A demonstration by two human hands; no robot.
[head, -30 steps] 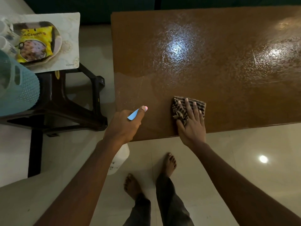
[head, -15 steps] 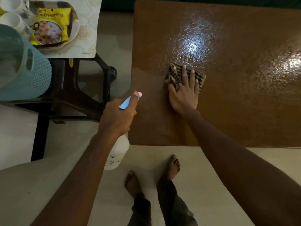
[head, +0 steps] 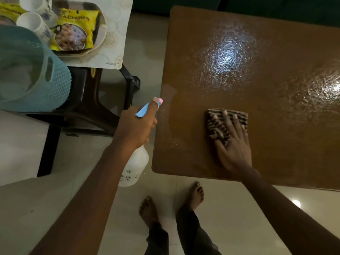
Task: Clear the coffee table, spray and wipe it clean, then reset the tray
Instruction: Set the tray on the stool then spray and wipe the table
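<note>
Far left, the tray [head: 117, 34] sits on a dark stool [head: 88, 107] w/ white cups [head: 35, 21] and a yellow snack packet [head: 73, 32], a teal basket [head: 36, 80] in front, so clearing looks done. The left hand [head: 136, 126] grips the white spray bottle [head: 135, 166], one finger up by the pink nozzle, just off the bench [head: 276, 52] edge; fine droplets lie there. The bench top is bare and glossy-wet farther back. The right hand [head: 233, 148] lies flat, fingers spread, pressing the striped cloth [head: 217, 126] onto the near-left part. Judged mid spray-and-wipe: most of the top and the tray reset are still to do.
</note>
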